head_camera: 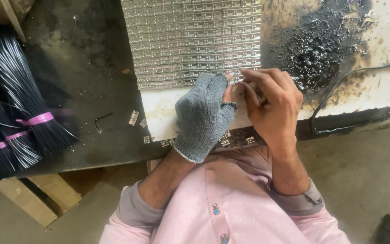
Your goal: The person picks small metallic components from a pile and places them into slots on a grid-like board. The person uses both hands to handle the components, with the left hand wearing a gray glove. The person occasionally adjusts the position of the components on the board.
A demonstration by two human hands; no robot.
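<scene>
Head view: gloved left hand (202,118) and bare right hand (271,100) both pinch a small metal clip (234,84) at the near edge of the clip rows (195,40) on the board (168,110); best kept pinched close to the row edge; loose clips (137,118) lie on the bench (91,72).

On my left I see bundles of black wire (10,99) tied with pink bands (36,119). A bent hex key (101,121) lies on the dark surface (82,63), a black cable (353,95) loops at right, beside black tarry residue (321,45).
</scene>
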